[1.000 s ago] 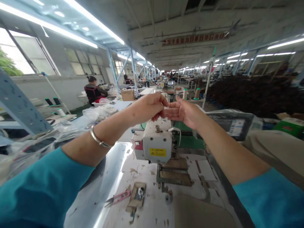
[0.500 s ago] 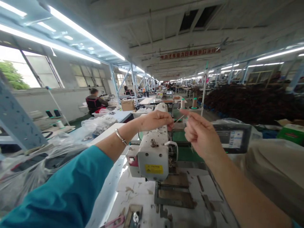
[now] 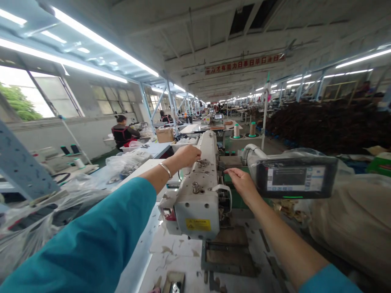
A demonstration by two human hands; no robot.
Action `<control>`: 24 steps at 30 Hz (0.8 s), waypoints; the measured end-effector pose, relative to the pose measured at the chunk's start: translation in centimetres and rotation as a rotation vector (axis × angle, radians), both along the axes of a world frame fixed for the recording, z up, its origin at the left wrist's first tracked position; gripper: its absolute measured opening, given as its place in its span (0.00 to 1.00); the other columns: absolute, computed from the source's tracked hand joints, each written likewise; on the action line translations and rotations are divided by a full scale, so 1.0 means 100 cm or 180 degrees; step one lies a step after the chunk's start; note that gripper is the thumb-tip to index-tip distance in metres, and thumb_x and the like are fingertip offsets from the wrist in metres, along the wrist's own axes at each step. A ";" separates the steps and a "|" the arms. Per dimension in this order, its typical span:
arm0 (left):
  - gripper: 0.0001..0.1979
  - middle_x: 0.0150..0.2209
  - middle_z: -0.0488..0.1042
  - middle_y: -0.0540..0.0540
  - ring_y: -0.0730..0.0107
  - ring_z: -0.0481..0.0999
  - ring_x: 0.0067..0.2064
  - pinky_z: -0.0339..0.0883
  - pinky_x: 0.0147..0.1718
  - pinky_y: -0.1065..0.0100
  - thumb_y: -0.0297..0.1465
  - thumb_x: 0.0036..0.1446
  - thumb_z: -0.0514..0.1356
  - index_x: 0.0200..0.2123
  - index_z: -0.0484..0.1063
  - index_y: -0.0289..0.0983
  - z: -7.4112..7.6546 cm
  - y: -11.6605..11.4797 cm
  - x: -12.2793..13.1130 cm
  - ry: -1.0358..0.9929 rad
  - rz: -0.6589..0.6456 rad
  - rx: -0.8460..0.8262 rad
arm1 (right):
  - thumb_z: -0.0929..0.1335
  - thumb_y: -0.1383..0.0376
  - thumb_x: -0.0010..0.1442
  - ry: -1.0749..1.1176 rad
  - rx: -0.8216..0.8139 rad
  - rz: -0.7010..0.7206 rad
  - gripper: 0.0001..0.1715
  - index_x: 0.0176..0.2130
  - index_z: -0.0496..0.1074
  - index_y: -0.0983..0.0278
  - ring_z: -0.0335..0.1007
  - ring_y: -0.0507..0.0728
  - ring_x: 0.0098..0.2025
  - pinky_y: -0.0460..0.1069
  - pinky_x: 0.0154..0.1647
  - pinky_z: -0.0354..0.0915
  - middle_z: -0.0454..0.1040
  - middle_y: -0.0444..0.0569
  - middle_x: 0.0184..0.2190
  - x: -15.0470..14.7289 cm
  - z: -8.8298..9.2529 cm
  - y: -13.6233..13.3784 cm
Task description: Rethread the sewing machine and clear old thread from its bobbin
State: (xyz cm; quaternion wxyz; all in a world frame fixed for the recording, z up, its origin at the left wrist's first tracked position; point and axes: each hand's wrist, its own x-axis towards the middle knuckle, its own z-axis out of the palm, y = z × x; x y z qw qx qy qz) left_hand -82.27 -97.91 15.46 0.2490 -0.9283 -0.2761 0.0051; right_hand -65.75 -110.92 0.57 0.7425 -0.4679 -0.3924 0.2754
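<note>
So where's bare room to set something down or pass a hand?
A white tabletop strip lies between the sewing machine head and the plastic bag. A scrap-flecked patch lies before the machine. It's crowded at the left hand and right hand, between machine and touchscreen.

L hand (image 3: pixel 189 156): fingertips hidden behind its own knuckles, on top of sewing mach. (image 3: pixel 198 207), so can't tell if it's gripping anything. R hand (image 3: pixel 241 181): any thread at fingertips too fine to make out, can't tell if held. Well below L hand, pink item (image 3: pixel 155 289) & metal piece (image 3: pixel 174 283) cut off by bottom edge, neither clear. R sleeve (image 3: pixel 330 280) also cut off there. Far right of R hand, dark heap (image 3: pixel 330 126) too blurred to ID. Far ahead of both hands, banner (image 3: pixel 244 64) text too small to read; screen (image 3: pixel 288 178) text right of R hand also too small.
</note>
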 end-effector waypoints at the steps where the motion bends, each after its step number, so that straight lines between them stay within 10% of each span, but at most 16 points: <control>1: 0.14 0.38 0.82 0.41 0.60 0.79 0.39 0.63 0.31 0.68 0.33 0.64 0.54 0.40 0.80 0.37 0.003 -0.002 0.003 0.0110 0.0008 0.0058 | 0.74 0.54 0.46 0.0031 -0.0016 0.0007 0.12 0.26 0.77 0.59 0.50 0.51 0.17 0.47 0.18 0.44 0.60 0.38 0.13 0.001 -0.002 0.001; 10: 0.12 0.39 0.81 0.33 0.51 0.81 0.43 0.68 0.34 0.62 0.18 0.57 0.57 0.36 0.80 0.31 0.025 -0.031 0.018 0.0980 -0.0277 0.0511 | 0.75 0.53 0.48 0.0589 0.0226 0.0249 0.16 0.31 0.77 0.61 0.46 0.48 0.17 0.45 0.18 0.39 0.59 0.37 0.16 -0.010 -0.001 -0.007; 17: 0.12 0.36 0.82 0.36 0.55 0.81 0.39 0.67 0.35 0.63 0.17 0.57 0.56 0.34 0.81 0.30 0.037 -0.083 0.052 0.1497 -0.0444 0.0407 | 0.72 0.54 0.46 0.1607 0.0695 0.0757 0.15 0.27 0.67 0.61 0.59 0.49 0.25 0.44 0.19 0.46 0.77 0.48 0.48 -0.007 0.017 -0.015; 24: 0.15 0.42 0.82 0.37 0.60 0.80 0.41 0.66 0.34 0.67 0.19 0.59 0.55 0.41 0.81 0.32 0.040 -0.049 0.061 0.1150 -0.0405 0.0232 | 0.74 0.58 0.41 0.1977 0.0515 0.0939 0.16 0.26 0.66 0.61 0.46 0.47 0.18 0.43 0.15 0.37 0.62 0.38 0.21 -0.017 0.004 -0.014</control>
